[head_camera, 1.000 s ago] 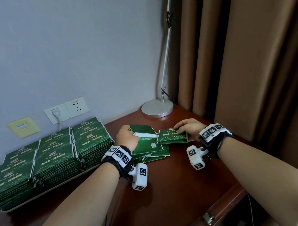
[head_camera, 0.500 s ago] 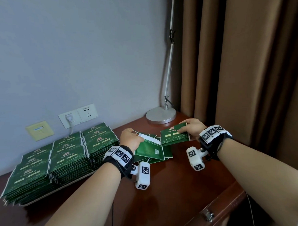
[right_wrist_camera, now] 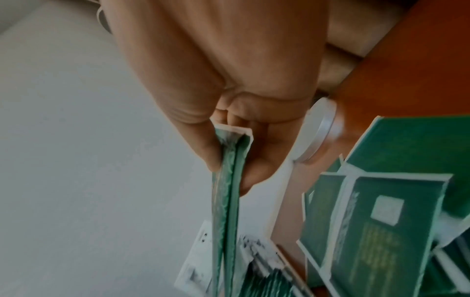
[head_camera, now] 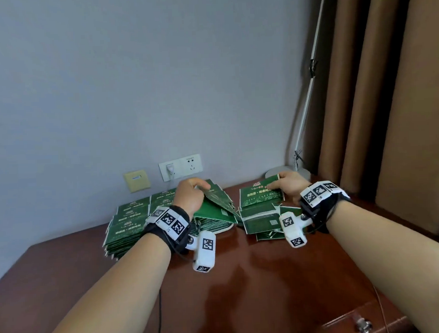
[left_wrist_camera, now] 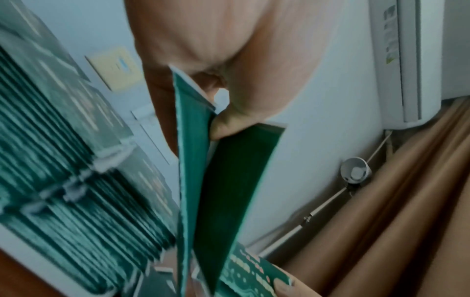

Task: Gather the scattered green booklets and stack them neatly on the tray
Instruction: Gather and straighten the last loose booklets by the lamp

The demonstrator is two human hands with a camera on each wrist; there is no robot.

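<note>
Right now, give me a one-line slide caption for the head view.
Left hand and right hand each lift green booklets above the loose pile, beside the stacked tray.

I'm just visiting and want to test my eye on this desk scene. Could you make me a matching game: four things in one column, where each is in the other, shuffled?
Things:
1. left hand
2. right hand
3. lamp base
4. loose booklets

Places:
A. lying on the desk under the right wrist
B. at the wall by the curtain
C. holding booklets over the tray stacks
D. pinching a booklet lifted above the desk

Pairs: 1-C, 2-D, 3-B, 4-A
</note>
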